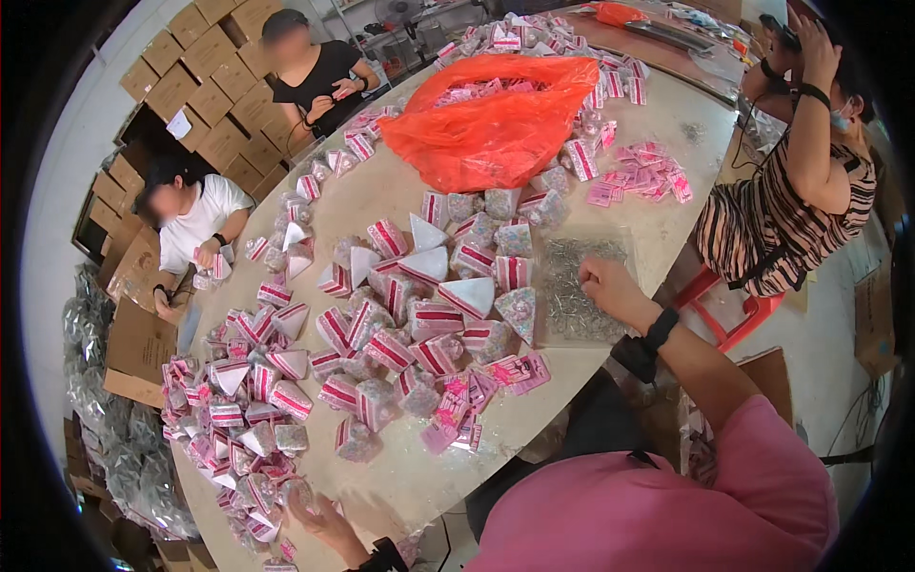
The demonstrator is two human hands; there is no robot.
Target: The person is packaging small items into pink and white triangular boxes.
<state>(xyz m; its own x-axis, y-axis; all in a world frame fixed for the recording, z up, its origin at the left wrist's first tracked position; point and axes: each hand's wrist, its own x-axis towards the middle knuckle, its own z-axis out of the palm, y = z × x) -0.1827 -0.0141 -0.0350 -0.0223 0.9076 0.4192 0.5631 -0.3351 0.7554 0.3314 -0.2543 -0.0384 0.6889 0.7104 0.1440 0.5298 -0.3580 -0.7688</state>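
My right hand (612, 289) is over a clear shallow tray (570, 336) of small silvery metal pieces (570, 281). Its fingers are bent together in a pinch, and whatever they hold is too small to make out. At the lower left, my left hand (322, 520) reaches the near edge of a heap of wedge-shaped packets (250, 439), fingers apart beside the closest ones. These packets look like cake slices, with pink-and-white striped backs and clear, glittery sides. A second group of slice packets (419, 315) fills the middle of the table. Pink printed cards (453, 415) lie in front of it.
A red plastic bag (486, 133) of pink packets stands farther back on the table (381, 481). More pink cards (643, 176) lie right of it. Two people (324, 81) (195, 219) sit along the left side, another (791, 181) at the right near a red stool (729, 310). Cartons (214, 81) line the wall.
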